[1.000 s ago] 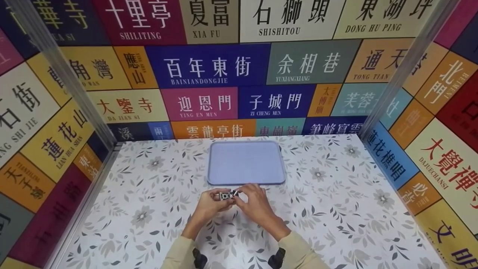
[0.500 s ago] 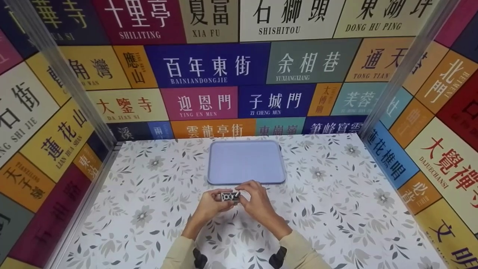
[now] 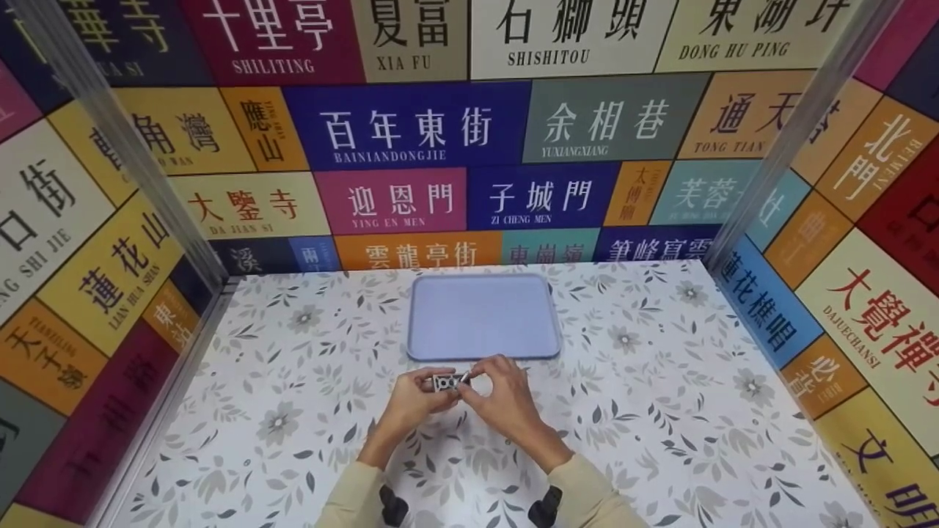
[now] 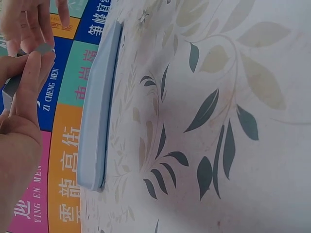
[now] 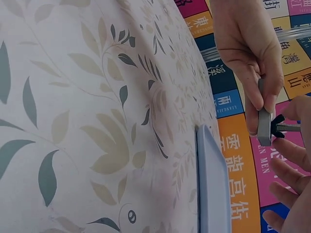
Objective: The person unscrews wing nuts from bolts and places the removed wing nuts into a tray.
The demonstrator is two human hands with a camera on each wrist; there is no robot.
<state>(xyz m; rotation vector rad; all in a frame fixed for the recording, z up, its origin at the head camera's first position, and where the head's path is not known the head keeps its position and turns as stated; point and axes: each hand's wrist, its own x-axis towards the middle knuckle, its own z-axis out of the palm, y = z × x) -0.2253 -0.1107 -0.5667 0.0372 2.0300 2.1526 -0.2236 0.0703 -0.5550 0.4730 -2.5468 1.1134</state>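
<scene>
Held in front of me above the table is a small grey metal block (image 3: pixel 444 383) with round holes in its face. My left hand (image 3: pixel 413 400) grips its left end between thumb and fingers. In the right wrist view, the block's narrow edge (image 5: pixel 264 127) shows, and a threaded bolt (image 5: pixel 290 127) with a black wing-shaped nut (image 5: pixel 277 127) stands out from its face. My right hand (image 3: pixel 504 392) pinches at this bolt, thumb and index finger close around it, while its other fingers spread loosely. The left wrist view shows the block (image 4: pixel 13 87) partly behind my left fingers.
A shallow pale-blue tray (image 3: pixel 484 317) lies just beyond my hands on the table (image 3: pixel 279 381), which has a leaf-and-flower cover. Walls (image 3: pixel 411 125) of coloured panels with lettering enclose the back and both sides.
Both hands stay nearly in place. The block shifted slightly right and then back left, and the right fingers changed their angle at the bolt.
</scene>
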